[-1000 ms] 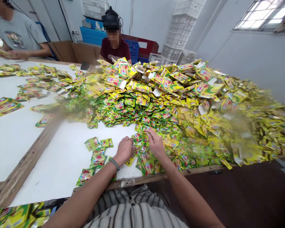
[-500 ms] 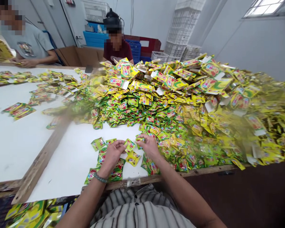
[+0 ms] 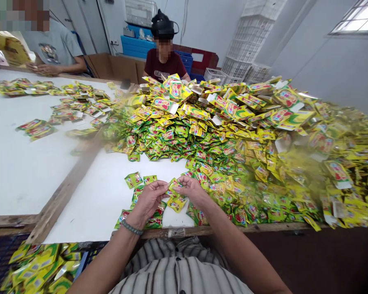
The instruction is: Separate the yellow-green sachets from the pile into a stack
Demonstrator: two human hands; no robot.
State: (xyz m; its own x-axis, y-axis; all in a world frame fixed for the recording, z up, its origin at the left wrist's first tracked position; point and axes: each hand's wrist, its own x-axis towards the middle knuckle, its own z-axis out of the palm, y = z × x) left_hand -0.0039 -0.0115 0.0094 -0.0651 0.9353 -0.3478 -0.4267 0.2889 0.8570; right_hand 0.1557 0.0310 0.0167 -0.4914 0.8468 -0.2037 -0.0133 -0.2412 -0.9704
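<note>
Both of your hands are working close together above the table, with fingers bent rather than spread: your left hand (image 3: 150, 200) and your right hand (image 3: 194, 191) are pinching one small yellow-and-green foil sachet (image 3: 173, 186) between their fingertips. A grey beaded bracelet (image 3: 131, 228) is circling your left wrist, and your black-and-white striped shirt (image 3: 178, 273) is showing between your forearms. Directly below your hands, a loose scatter of matching foil sachets (image 3: 133, 179) is lying on the white table top (image 3: 95, 196). A large heap of yellow-and-green sachets (image 3: 221, 134) is rising just beside your right hand and spreading across the table. A worn wooden strip (image 3: 67, 192) is running across the white surface to your left. Beyond the heap, a person in a dark maroon T-shirt (image 3: 164, 67) is sitting and wearing a black head-mounted camera. Farther left, a person in a grey T-shirt (image 3: 53, 53) is sitting at the table's far edge, with blue plastic crates (image 3: 135, 47) and stacked white crates (image 3: 248, 45) standing along the back wall.
</note>
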